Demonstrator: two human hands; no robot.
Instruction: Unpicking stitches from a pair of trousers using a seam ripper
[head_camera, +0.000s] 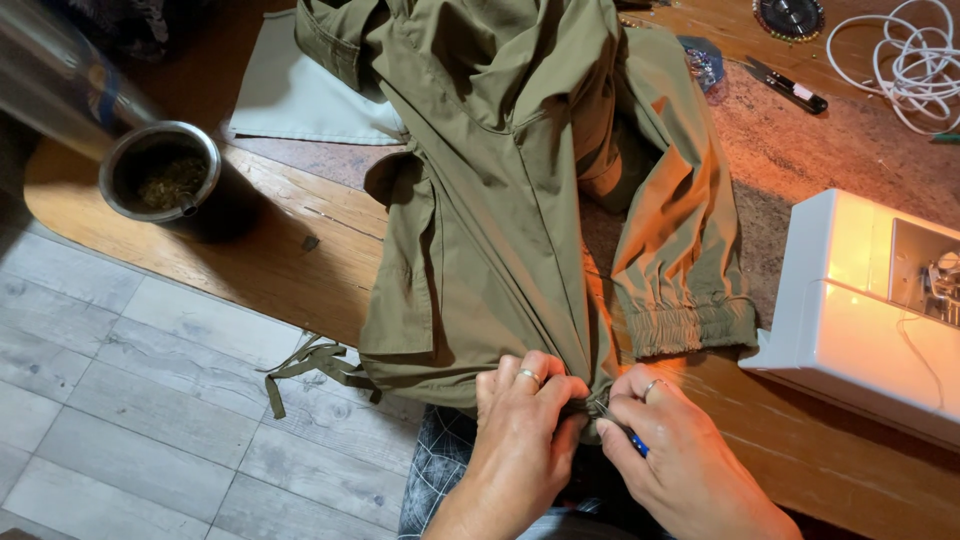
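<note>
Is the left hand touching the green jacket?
Touching: the head view shows the left hand pinching the olive jacket's bottom hem.

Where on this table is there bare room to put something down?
Bare wood lies between the metal cup and the olive jacket, and along the near edge below the sewing machine. The far right corner is crowded by white cord and a pen.

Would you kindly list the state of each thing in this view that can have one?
Olive jacket: spread on the table, hem gathered at the near edge.
Left hand: pinching the hem.
Right hand: gripping a small blue-handled tool at the hem.
Metal cup: upright, filled with herbs.
White cord: loosely coiled.
</note>
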